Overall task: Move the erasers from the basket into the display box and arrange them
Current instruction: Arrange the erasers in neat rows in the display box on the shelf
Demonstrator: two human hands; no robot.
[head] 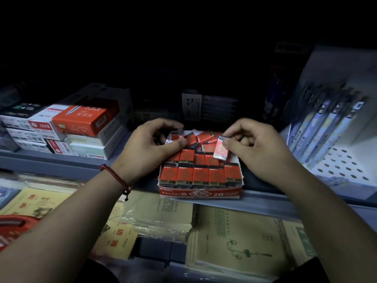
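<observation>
- A grey shelf [51, 162] runs across the view, and the display box sits at its front edge, between the two hands
- Yellowish notebooks [234, 237] in plastic wrap lie on the level below
- Stacked white and orange pen boxes [81, 119] stand on the shelf to the left; hanging pen packs [326, 127] lean at the right
- A red basket [12, 227] shows only as a rim at the lower left corner, well apart from the box
- The red display box [201, 193], marked 2B, holds a front row of erasers [201, 176] standing side by side, more rows behind, and loose erasers [204, 137] lying tilted at the back
- The left hand [151, 148], a red cord bracelet [116, 176] on its wrist, pinches a small eraser [177, 136] between thumb and fingers over the box's back left
- The right hand [259, 148] pinches a tilted eraser [221, 149] by its upper end above the box's right side
</observation>
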